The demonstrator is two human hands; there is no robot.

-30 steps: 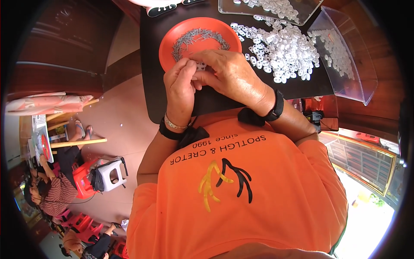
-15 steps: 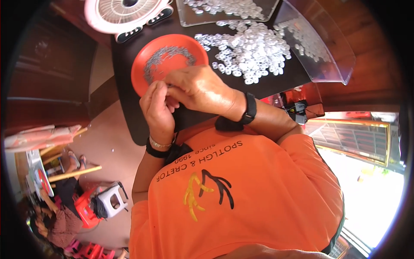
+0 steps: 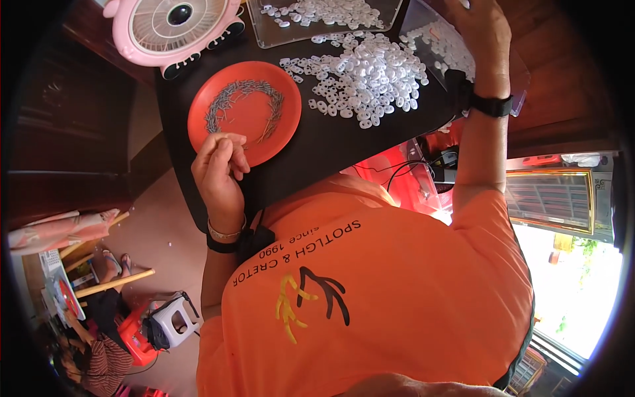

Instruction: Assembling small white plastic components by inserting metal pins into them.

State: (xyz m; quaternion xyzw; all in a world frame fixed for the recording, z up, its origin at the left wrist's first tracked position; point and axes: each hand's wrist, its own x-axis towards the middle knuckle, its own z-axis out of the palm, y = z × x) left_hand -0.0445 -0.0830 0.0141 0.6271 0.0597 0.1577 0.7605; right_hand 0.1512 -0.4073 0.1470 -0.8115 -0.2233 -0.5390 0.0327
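Note:
My left hand [image 3: 221, 171] is closed, palm up, at the near rim of an orange plate [image 3: 288, 124]. Its fingers are curled together, and whatever small thing they may hold is hidden. On the plate, thin grey nails [image 3: 268, 92] lie in a rough ring. My right hand [image 3: 484, 30] reaches out at the upper right, above a clear plastic tray [image 3: 413, 20]. A small white plastic piece [image 3: 465, 3] shows at its fingers, which the top edge partly cuts off. Between the plate and this tray spreads a heap of white oval pieces with holes [image 3: 377, 76].
A pink fan [image 3: 173, 33] stands at the far left of the black table [image 3: 317, 149]. Another clear tray [image 3: 264, 40] with white pieces is at the back. A red container [image 3: 390, 169] and cables are below the table's right side. A person [image 3: 106, 360] sits at lower left near stools.
My hands were together over the plate's near rim. The right has moved away to the far right, above the clear tray; the left stays by the plate.

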